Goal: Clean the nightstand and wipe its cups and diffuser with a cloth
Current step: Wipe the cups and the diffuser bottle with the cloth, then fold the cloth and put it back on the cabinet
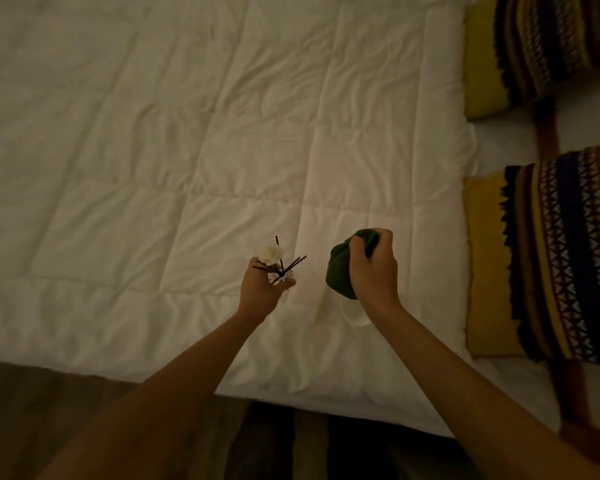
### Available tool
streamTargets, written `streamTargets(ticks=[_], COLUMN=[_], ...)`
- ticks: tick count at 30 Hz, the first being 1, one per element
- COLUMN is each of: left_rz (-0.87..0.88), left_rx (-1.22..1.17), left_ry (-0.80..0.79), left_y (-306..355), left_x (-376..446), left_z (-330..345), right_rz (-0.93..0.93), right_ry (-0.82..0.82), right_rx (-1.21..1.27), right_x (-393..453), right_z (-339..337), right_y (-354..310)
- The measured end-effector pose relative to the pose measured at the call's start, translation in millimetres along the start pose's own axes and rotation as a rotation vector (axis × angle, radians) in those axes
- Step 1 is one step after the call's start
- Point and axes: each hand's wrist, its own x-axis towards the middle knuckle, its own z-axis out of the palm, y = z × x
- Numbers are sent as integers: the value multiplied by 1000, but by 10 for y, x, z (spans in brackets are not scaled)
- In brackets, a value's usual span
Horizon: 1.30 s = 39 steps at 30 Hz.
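My left hand (pixel 262 292) grips a small reed diffuser (pixel 280 270) with dark sticks fanning out and a white flower on top, held above the white bed. To its right, my right hand (pixel 374 271) clutches a bunched dark green cloth (pixel 340 271). Just under that cloth and wrist shows part of a clear glass cup (pixel 354 315), its rim pale against the duvet; I cannot tell whether the hand holds it or it rests on the bed. The nightstand is out of view.
A white quilted duvet (pixel 187 150) fills most of the view. Two yellow and dark patterned pillows (pixel 551 265) lie along the right side. The bed's near edge meets a dark wooden floor (pixel 49 410) at the bottom.
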Motion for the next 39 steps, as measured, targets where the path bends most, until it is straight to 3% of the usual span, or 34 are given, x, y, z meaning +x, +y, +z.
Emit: streamTargets(ticks=[7, 11, 15, 18, 22, 26, 30, 35, 39], left_rz=[116, 74, 6, -134, -135, -33, 164, 351, 435], left_rx=[252, 184, 211, 146, 189, 89, -217, -327, -408], left_ry=[11, 89, 21, -13, 2, 37, -1, 385, 489], left_y=[-808, -871, -806, -666, -249, 703, 1820, 2237, 2070], left_x=[114, 67, -74, -338, -779, -1208, -1693, -2338, -2828], left_z=[417, 465, 314, -20, -714, -1615, -2461, -3557, -4431], right_rz=[20, -11, -53, -110, -222, -387, -628, -810, -935], right_ry=[-69, -119, -177, -236, -366, -587, -695, -802, -980], right_rx=[-16, -17, -8, -4, 14, 6, 29, 166, 184], right_x=[195, 259, 267, 196, -64, -486, -1102, -2073, -2764], right_z=[43, 35, 1, -16, 51, 293, 589, 969, 1352], right_y=[641, 711, 473, 88, -664, -1645, -2695, -3763, -4241])
